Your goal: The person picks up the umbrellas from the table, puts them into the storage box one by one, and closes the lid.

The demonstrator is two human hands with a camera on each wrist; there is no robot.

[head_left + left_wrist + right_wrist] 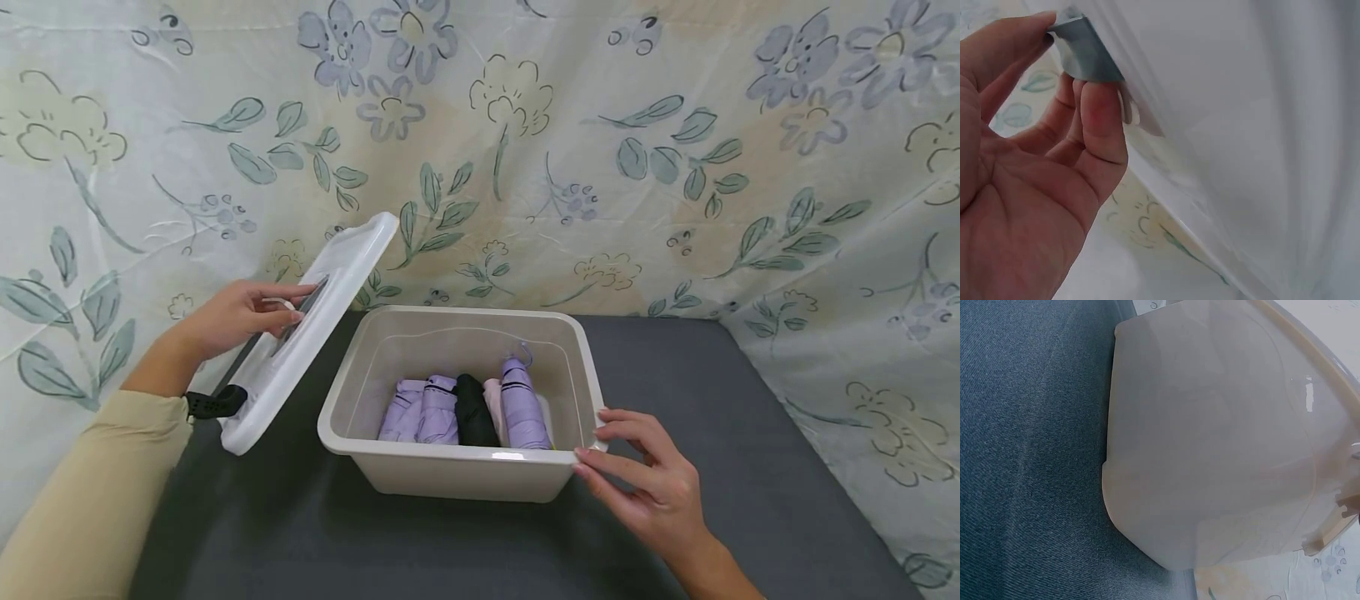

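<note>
A: Where is the white flat plastic lid [311, 321]?
B: It is tilted up, just left of the beige plastic box [457, 471] on the dark grey desk [750, 467]. The left hand [240, 317] pinches its grey handle [1085, 53].
A: And the right hand [645, 483]?
B: Its straight fingers touch the box's near right rim, gripping nothing.
A: What is inside?
B: Folded purple umbrellas [427, 410] and a black one [474, 412]. A pale one between them is mostly hidden. The right wrist view shows only the box wall.
</note>
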